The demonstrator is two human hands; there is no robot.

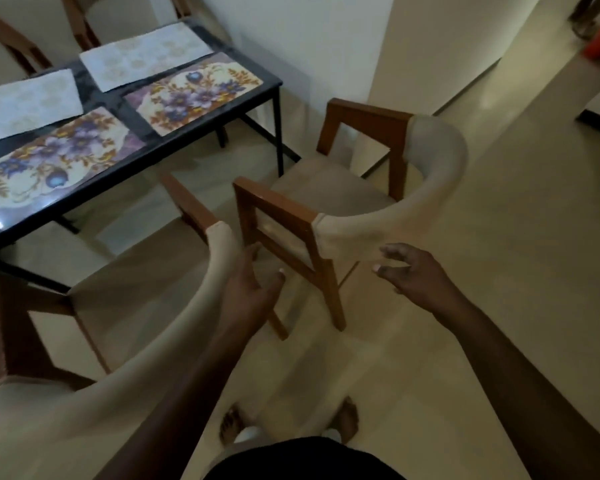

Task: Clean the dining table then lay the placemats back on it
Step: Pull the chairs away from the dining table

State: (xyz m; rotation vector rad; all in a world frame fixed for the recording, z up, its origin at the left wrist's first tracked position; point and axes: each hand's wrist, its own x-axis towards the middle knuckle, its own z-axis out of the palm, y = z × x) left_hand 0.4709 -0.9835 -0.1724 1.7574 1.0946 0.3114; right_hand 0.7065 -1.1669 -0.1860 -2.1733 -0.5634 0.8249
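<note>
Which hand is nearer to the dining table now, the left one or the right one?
Left. The left hand is beside the tucked chair at the dining table; the right hand is farther away, by the pulled-out chair.

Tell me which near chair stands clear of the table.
The chair beside the right hand; its whole seat shows, while the other chair's seat runs under the table.

Cream wall, pale tiled floor, wooden chair
</note>
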